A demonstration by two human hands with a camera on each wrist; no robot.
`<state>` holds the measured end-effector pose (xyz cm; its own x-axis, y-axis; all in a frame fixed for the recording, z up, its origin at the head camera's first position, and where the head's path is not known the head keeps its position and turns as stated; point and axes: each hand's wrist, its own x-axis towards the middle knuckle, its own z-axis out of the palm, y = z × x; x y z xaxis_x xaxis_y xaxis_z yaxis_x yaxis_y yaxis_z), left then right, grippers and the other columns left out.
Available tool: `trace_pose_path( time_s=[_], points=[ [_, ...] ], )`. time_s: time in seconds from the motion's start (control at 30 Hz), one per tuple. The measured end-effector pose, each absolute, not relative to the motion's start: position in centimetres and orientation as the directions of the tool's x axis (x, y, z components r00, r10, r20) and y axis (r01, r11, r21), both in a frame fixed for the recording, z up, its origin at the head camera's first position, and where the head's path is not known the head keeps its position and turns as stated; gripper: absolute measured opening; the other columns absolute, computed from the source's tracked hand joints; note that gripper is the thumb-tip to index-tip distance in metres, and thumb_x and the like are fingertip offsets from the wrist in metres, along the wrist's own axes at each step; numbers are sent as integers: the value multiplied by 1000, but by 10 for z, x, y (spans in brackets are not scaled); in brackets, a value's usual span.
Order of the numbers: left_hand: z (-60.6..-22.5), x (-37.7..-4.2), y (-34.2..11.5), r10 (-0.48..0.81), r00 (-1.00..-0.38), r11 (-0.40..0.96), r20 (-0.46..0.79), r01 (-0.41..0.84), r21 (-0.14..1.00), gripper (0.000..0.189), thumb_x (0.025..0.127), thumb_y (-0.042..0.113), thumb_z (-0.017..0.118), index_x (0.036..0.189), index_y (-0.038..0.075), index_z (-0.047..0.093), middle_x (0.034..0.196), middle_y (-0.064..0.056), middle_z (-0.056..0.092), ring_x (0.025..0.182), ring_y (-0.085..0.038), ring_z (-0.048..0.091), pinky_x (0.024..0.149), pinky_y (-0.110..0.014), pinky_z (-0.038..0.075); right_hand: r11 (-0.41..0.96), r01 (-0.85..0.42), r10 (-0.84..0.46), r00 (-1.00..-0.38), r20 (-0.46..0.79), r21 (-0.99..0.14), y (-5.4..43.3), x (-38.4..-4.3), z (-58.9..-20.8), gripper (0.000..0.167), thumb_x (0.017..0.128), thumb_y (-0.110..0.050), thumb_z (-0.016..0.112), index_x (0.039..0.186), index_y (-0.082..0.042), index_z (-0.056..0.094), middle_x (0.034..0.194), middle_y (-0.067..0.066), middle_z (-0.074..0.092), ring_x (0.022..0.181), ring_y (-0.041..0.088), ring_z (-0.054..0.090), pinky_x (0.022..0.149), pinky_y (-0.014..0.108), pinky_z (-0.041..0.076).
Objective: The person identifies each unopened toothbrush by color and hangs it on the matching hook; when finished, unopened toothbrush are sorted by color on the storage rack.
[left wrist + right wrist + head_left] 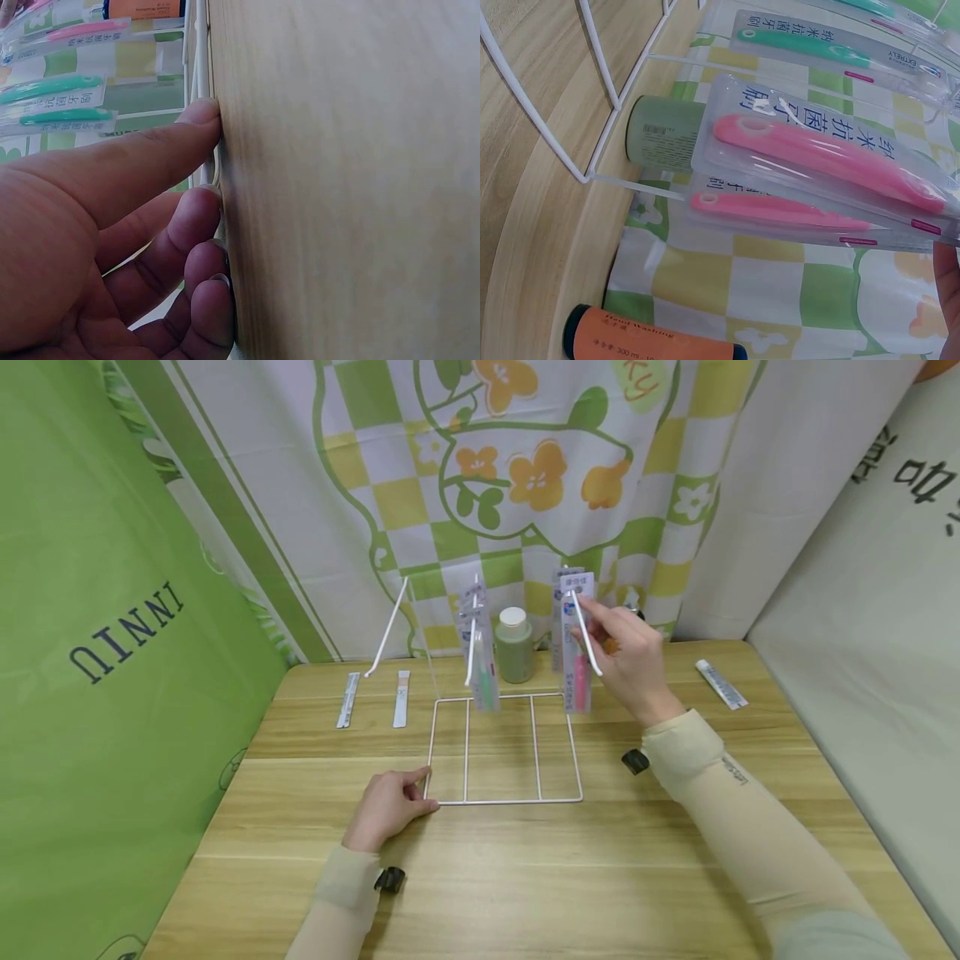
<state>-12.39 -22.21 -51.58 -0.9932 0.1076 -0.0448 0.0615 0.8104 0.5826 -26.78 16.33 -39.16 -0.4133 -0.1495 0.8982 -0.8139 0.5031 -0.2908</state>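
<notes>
A white wire display rack [507, 802] stands on the table with three forward-sticking hooks. On its right hook [588, 639] is a packaged pink toothbrush [580, 685]; my right hand [632, 656] pinches the pack near its top edge. Another pink toothbrush pack [772, 212] hangs behind it. Several packs with green toothbrushes [486, 681] hang from the middle hook. The left hook [386, 628] carries nothing. Low at the rack's front left corner, my left hand [386, 810] holds the base wire between thumb and finger, fingertips against the tabletop.
Behind the rack stands a green bottle [514, 652] with a white cap. An orange bottle [652, 337] is partly hidden by my right hand in the head view. Two slim packets [348, 700] lie at left, a tube [722, 683] at right. A patterned curtain [525, 543] backs the table.
</notes>
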Motion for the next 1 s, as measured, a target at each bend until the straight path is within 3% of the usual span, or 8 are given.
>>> trace_pose_path(
  time_s=[0.1,0.3,0.57,0.7,0.93,1.0],
  points=[
    [-515,-124,-221,109,-993,809,-46,61,584,61,87,24,94,141,6,72,69,14,62,62,-8,52,66,-31,45,489,-821,-129,-403,906,-295,163,-268,-393,44,87,7,85,130,3,75,82,17,69,67,28,63,64,35,54],
    [-514,-124,-220,117,-992,806,-47,67,588,61,87,25,93,141,6,72,69,14,62,61,-7,52,66,-30,45,486,-821,-111,-399,910,-300,164,-269,-393,44,86,7,86,129,1,76,81,17,70,67,29,62,70,17,47],
    [-516,-127,-221,125,-991,807,-47,74,586,61,87,24,93,141,6,72,71,12,63,63,-8,53,66,-30,45,482,-824,-115,-397,911,-298,168,-267,-396,48,84,9,86,130,1,74,81,17,71,67,29,64,73,15,45],
    [-516,-128,-222,130,-990,809,-52,75,584,62,86,24,94,142,6,72,72,12,63,63,-9,53,65,-31,46,472,-830,-121,-396,910,-298,171,-264,-401,50,83,13,84,131,1,74,82,16,72,69,30,66,74,17,47],
    [-510,-129,-221,104,-994,815,-29,68,575,64,84,28,96,139,3,73,79,9,66,65,-8,56,63,-30,48,512,-801,-143,-436,888,-311,178,-257,-413,52,84,11,85,133,-1,74,85,15,73,71,28,67,66,36,52],
    [-506,-130,-220,97,-995,814,-4,77,575,64,85,28,96,139,3,73,82,7,68,67,-8,59,63,-30,49,516,-793,-138,-450,882,-324,180,-255,-416,52,84,10,86,133,-2,74,85,14,72,70,28,65,65,36,51]
  ],
)
